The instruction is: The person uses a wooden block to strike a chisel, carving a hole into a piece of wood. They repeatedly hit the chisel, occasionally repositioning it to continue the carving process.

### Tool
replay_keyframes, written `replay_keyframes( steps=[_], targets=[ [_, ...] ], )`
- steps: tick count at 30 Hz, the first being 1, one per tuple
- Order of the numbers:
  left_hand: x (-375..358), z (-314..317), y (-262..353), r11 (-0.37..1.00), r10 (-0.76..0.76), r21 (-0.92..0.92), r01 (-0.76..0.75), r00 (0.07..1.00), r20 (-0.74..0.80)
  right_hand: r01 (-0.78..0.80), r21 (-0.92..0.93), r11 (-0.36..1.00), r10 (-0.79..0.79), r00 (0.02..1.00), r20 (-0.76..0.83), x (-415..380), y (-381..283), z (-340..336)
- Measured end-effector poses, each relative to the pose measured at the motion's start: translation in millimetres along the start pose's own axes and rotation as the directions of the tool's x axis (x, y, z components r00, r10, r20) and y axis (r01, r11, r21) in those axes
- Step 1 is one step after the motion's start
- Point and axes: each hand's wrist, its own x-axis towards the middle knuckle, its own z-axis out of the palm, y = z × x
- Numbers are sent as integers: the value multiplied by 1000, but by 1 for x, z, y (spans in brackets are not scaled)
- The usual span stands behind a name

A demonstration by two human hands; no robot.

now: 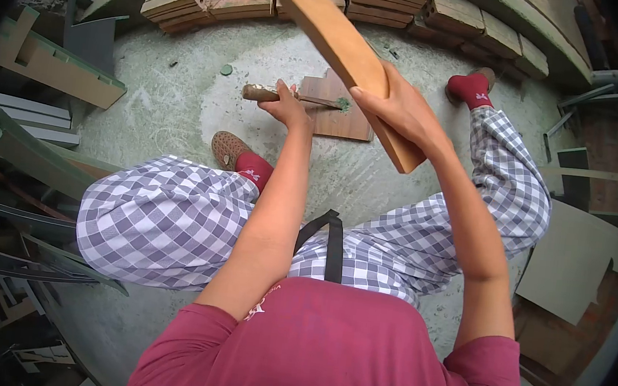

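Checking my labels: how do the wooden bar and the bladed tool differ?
The wooden bar is chunky; the bladed tool is slimmer. The bar is raised in the right hand; the tool is lower, in the left hand, over the wooden board. The bar is one piece; the tool has handle and blade. Both are held.

Wooden block (334,45) is a honey-orange, board (341,127) mid-brown, tool handle (257,93) brown too, crumbs (344,103) green. Trousers (158,216)? Blue-grey and white check. Shirt's (339,345) maroon, socks (474,88) red with pale prints, strap (335,249) black.
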Motion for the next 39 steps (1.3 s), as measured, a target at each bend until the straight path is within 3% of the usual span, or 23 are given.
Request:
replay_keyframes(
  steps=[2, 3, 5, 6, 10, 12, 14, 16, 17, 23, 24, 26, 28, 30, 31, 33, 34, 36, 38, 39],
  targets=[
    [11, -7, -10, 994, -111, -38, 107, 982, -150, -121, 363, 924, 157, 985, -70, -10, 32, 15],
    [6, -4, -6, 981, -191, -85, 174, 950, -246, -124, 364, 923, 158, 985, -66, -18, 41, 20],
    [-3, -7, -1, 964, -262, -114, 239, 923, -280, -249, 497, 831, 325, 943, -71, -32, 57, 28],
    [-5, -8, -2, 942, -334, -148, 302, 891, -307, -249, 502, 828, 328, 942, -74, -35, 66, 31],
    [3, 4, 6, 960, -262, -168, 223, 928, -265, -291, 565, 772, 402, 912, -80, -42, 84, 35],
    [3, 9, 13, 968, -230, -145, 203, 953, -199, -303, 583, 754, 416, 907, -67, -41, 84, 33],
    [1, 15, 19, 990, -63, -123, 67, 997, 35, -277, 608, 744, 408, 909, -85, -38, 81, 32],
    [-13, 25, 30, 994, -25, -108, 30, 999, 48, -255, 616, 746, 395, 913, -101, -38, 78, 32],
    [-18, 28, 32, 998, 11, -58, -3, 991, 135, -237, 619, 749, 388, 914, -120, -39, 78, 32],
    [-39, 30, 9, 966, 178, 89, -244, 870, 460, -268, 614, 742, 405, 909, -94, -41, 80, 31],
    [-42, 29, 4, 966, 179, 88, -244, 871, 458, -268, 612, 744, 404, 910, -93, -41, 81, 30],
    [-49, 27, -5, 886, 225, 211, -413, 779, 585, -273, 612, 742, 412, 906, -95, -40, 81, 29],
    [-72, 28, -2, 878, 218, 228, -422, 775, 593, -256, 617, 744, 414, 902, -125, -43, 78, 26],
    [-86, 27, -13, 828, 239, 215, -518, 673, 700, -241, 617, 749, 413, 898, -151, -42, 82, 26],
    [-96, 26, -12, 830, 245, 215, -515, 682, 690, -195, 628, 754, 399, 894, -202, -41, 93, 28],
    [-114, 22, -9, 642, 292, 175, -747, 449, 844, -86, 655, 751, 363, 882, -300, -40, 109, 27],
    [-119, 19, -11, 642, 298, 179, -745, 459, 837, -87, 648, 756, 354, 888, -294, -41, 114, 22],
    [-125, 14, -19, 553, 328, -31, -832, 184, 927, -48, 703, 709, 406, 843, -352, -47, 115, 13],
    [-125, 10, -29, 574, 247, -24, -818, 145, 958, -66, 739, 670, 443, 834, -328, -57, 107, 5],
    [-126, 10, -32, 552, 205, -64, -831, 61, 977, -59, 756, 652, 461, 823, -333, -60, 109, 2]
  ],
)
